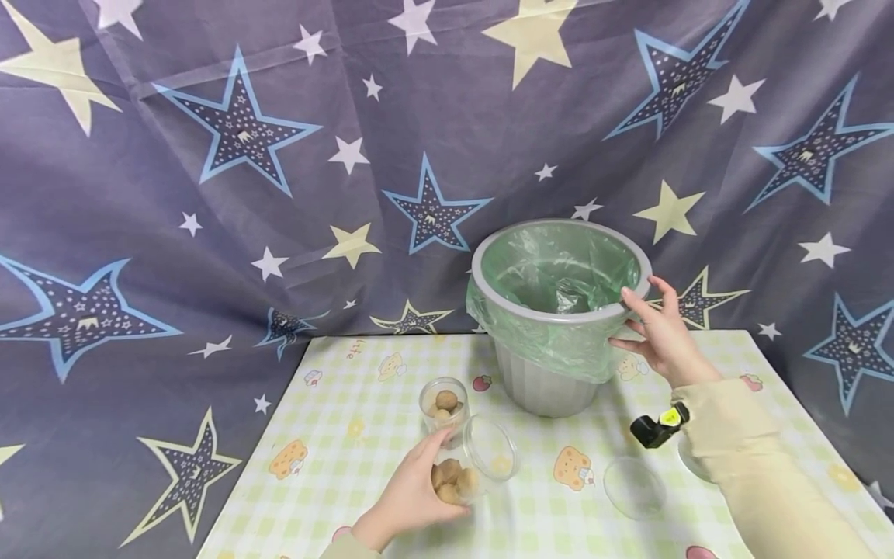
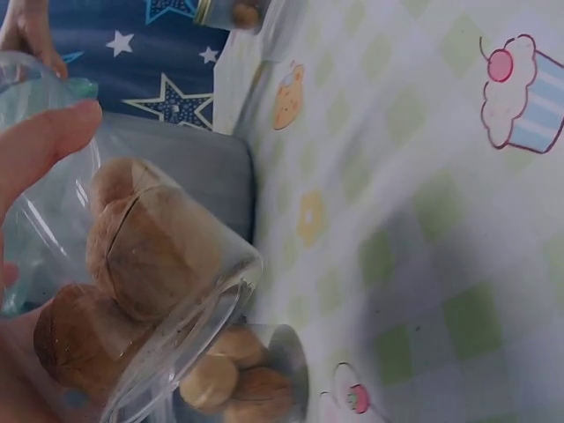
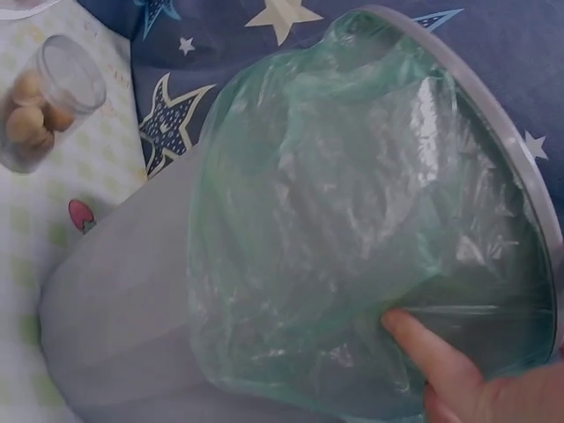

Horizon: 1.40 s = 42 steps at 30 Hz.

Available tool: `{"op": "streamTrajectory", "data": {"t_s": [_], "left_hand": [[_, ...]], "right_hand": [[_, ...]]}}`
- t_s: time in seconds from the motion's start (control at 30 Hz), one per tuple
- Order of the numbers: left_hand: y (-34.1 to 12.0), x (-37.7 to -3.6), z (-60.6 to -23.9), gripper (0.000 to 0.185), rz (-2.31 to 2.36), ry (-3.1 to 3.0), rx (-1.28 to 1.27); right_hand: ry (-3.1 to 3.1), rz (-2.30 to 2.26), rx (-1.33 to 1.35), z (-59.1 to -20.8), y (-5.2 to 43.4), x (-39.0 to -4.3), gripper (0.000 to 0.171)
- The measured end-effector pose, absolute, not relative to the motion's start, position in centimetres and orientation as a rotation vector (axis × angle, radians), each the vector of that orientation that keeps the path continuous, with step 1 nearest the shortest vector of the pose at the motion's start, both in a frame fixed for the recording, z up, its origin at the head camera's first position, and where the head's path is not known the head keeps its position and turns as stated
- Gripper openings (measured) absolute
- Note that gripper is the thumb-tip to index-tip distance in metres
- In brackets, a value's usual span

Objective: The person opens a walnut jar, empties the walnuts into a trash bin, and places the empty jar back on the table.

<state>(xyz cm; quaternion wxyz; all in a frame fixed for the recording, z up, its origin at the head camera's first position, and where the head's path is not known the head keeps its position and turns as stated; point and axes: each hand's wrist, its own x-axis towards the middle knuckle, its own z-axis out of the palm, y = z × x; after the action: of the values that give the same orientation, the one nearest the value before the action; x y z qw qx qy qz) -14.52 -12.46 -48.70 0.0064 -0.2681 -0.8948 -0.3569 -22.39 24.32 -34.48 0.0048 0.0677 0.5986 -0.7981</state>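
Observation:
My left hand (image 1: 419,489) grips a clear plastic jar (image 1: 482,454) of walnuts (image 1: 450,481) and holds it tilted, its mouth facing right. In the left wrist view the walnuts (image 2: 145,251) lie against the jar's clear wall. Behind this jar stands a second clear jar (image 1: 445,396) with more round brown nuts. My right hand (image 1: 660,334) holds the near right rim of a grey trash can (image 1: 545,388). Over that rim a green trash bag (image 1: 573,349) is folded; in the right wrist view one extended finger (image 3: 432,352) presses on its outside.
A clear round lid (image 1: 634,487) lies right of the can's base, with another round lid (image 1: 694,458) partly hidden under the right sleeve. A checked cloth (image 1: 363,435) covers the table. Directly behind hangs a star-patterned curtain (image 1: 293,225).

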Motion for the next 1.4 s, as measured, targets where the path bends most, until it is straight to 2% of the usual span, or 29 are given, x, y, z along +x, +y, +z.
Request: {"op": "streamTrajectory", "data": {"t_s": [0.27, 0.63, 0.93, 1.4], "left_hand": [[-12.6, -15.6, -47.0, 0.104, -1.099, -2.702, -0.715], [-11.9, -18.6, -42.1, 0.105, -1.037, -2.617, -0.588], [-11.2, -21.7, -37.3, 0.107, -0.925, -2.543, -0.585], [-8.7, -26.1, -32.6, 0.103, -0.567, -2.556, -0.606]], "right_hand": [[2.009, -2.428, 0.190, -34.5, 24.3, -22.5, 0.081], [2.043, -2.473, 0.196, -34.7, 24.8, -22.1, 0.074], [2.141, -2.422, 0.214, -35.0, 24.7, -22.0, 0.076], [2.171, -2.424, 0.221, -35.4, 24.2, -22.6, 0.074]]}}
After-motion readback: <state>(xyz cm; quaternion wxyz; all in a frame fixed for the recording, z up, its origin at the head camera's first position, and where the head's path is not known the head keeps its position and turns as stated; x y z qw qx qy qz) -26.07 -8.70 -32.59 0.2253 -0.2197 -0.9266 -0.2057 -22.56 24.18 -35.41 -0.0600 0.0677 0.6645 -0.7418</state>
